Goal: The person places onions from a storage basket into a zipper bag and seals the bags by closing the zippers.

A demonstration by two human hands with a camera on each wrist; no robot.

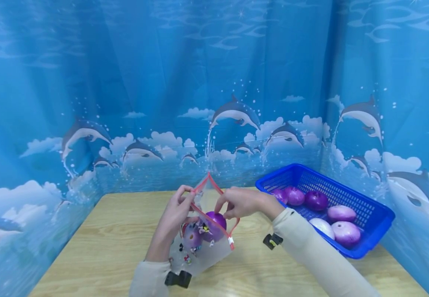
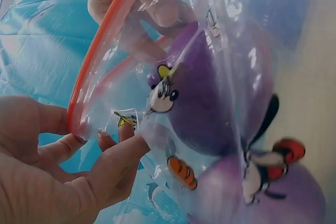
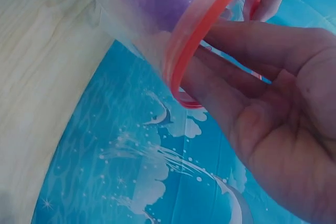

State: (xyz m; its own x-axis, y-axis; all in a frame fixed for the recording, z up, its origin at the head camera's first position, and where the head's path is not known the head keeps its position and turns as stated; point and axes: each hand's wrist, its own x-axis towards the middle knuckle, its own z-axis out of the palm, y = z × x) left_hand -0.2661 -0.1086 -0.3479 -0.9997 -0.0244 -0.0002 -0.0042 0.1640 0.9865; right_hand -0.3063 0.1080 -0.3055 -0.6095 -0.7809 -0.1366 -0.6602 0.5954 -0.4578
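Observation:
A clear zip bag (image 1: 208, 262) with a red zip edge and small cartoon prints stands tilted over the table, its mouth spread apart. Two red onions are inside: a dark purple onion (image 1: 215, 227) at the upper right and a paler onion (image 1: 192, 237) below it. My left hand (image 1: 175, 212) pinches the bag's left rim between thumb and fingers. Through the mouth reaches my right hand (image 1: 242, 202), its fingertips at the top of the dark onion. In the right wrist view, the bag's rim (image 3: 197, 38) hides the right fingertips.
At the right of the wooden table (image 1: 121, 231) stands a blue plastic basket (image 1: 379, 216) holding several onions, among them a whitish onion (image 1: 322, 227). A blue curtain (image 1: 162, 82) printed with dolphins hangs behind and on both sides.

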